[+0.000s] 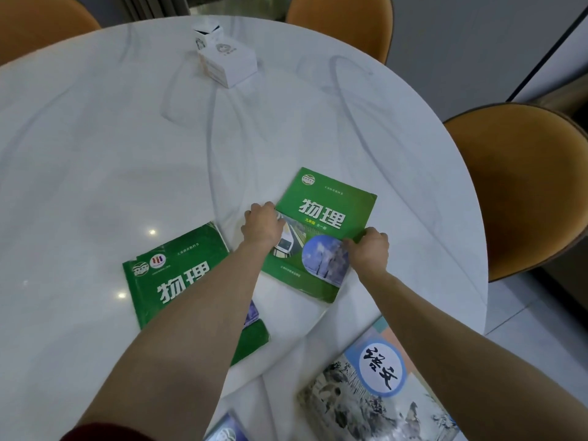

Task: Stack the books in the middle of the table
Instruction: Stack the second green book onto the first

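A green physics book [331, 214] lies flat on the white round table [127, 154], right of centre. My left hand [262, 226] grips its left edge and my right hand [369, 249] grips its right edge. A second green physics book [173, 272] lies to the lower left, partly under my left forearm. A book with a blue circle and an ink landscape cover [375, 399] sits at the near right edge. A corner of another bluish book [227, 431] shows at the bottom.
Two white boxes [227, 58] are stacked at the far side of the table. Orange chairs stand around it: one at the right [521, 186], one at the far side [343, 23], one at the far left [41, 23].
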A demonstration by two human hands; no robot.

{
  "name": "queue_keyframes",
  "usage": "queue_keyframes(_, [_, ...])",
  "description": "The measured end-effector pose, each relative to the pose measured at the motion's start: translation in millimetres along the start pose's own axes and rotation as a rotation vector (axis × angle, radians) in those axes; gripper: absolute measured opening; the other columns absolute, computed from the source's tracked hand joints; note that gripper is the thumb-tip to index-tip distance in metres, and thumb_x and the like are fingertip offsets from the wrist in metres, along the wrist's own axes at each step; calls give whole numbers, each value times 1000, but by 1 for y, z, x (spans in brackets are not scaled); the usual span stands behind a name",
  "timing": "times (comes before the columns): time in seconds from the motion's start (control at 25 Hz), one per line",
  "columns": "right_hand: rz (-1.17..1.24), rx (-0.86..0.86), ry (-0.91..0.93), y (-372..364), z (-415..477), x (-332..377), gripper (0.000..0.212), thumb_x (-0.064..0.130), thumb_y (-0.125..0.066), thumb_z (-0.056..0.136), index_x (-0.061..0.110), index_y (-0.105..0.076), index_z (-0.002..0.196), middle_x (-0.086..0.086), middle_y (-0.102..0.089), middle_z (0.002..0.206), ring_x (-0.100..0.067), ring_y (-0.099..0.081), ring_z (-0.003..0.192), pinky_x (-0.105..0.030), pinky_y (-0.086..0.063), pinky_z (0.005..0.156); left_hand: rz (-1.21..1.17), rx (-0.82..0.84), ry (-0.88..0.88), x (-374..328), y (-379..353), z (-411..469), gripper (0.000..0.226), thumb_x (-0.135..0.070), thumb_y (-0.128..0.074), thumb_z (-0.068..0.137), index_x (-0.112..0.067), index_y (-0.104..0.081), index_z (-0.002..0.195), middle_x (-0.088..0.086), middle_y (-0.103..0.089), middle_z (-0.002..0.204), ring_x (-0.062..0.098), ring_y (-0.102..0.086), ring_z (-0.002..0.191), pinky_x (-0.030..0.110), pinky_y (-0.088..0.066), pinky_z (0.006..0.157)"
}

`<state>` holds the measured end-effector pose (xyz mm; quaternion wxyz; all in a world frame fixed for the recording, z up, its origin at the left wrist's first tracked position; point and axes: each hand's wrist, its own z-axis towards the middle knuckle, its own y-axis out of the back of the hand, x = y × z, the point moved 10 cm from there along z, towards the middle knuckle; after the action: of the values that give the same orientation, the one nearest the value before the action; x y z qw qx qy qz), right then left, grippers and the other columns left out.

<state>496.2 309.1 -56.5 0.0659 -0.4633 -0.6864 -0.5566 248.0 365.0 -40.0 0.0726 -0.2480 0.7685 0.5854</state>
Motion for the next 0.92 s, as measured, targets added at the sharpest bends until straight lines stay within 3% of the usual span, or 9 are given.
queue_keyframes(0.16, [84, 11, -78, 0, 5, -9, 38, 17, -65, 82, -2, -55, 114, -23, -59, 119, -38, -56, 108, -41, -49, 90, -179, 78, 31, 7, -3, 7, 28, -20, -59, 90, -5, -59, 114, 16, -66, 116, 32, -60, 105, 36, -47, 88])
queue_keyframes(0.32, [185, 38, -156, -1, 4, -23, 37, 15, -65, 83, 1, -55, 115, -22, -63, 115, -39, -61, 104, -49, -53, 89, -368, 74, 3, 0, -5, -3, 18, -12, -51, 94, -6, -50, 111, 16, -64, 103, 22, -55, 75, 30, -45, 68])
queue_keyframes(0.48, [201, 33, -174, 5, -1, -27, 36, 10, -63, 82, 2, -55, 117, -23, -63, 115, -39, -62, 102, -48, -54, 89, -510, 61, 23, 1, -10, -19, 14, -10, -47, 96, -10, -48, 110, 8, -57, 93, 19, -51, 73, 27, -40, 64])
queue_keyframes(0.6, [222, 23, -176, 15, -5, -30, 36, 6, -62, 82, 4, -56, 117, -24, -64, 113, -33, -60, 88, -45, -55, 87, -576, 58, 45, 4, -15, -33, 12, -11, -47, 96, -12, -48, 108, 4, -56, 95, 13, -50, 70, 22, -39, 58])
queue_keyframes(0.8, [253, 2, 6, 32, -20, 2, 37, 6, -58, 86, 7, -56, 123, -20, -67, 113, -33, -63, 91, -35, -51, 83, -688, -24, 100, 19, 1, -52, 8, -12, -48, 96, -14, -48, 103, 0, -56, 98, 9, -53, 75, 18, -37, 57])
queue_keyframes(0.92, [271, 30, 117, 30, -30, 34, 35, 7, -58, 86, 9, -58, 121, -18, -71, 104, -25, -59, 78, -27, -45, 74, -754, -74, 151, 39, 20, -64, 7, -12, -48, 96, -15, -46, 102, 1, -56, 98, 12, -55, 78, 21, -41, 65])
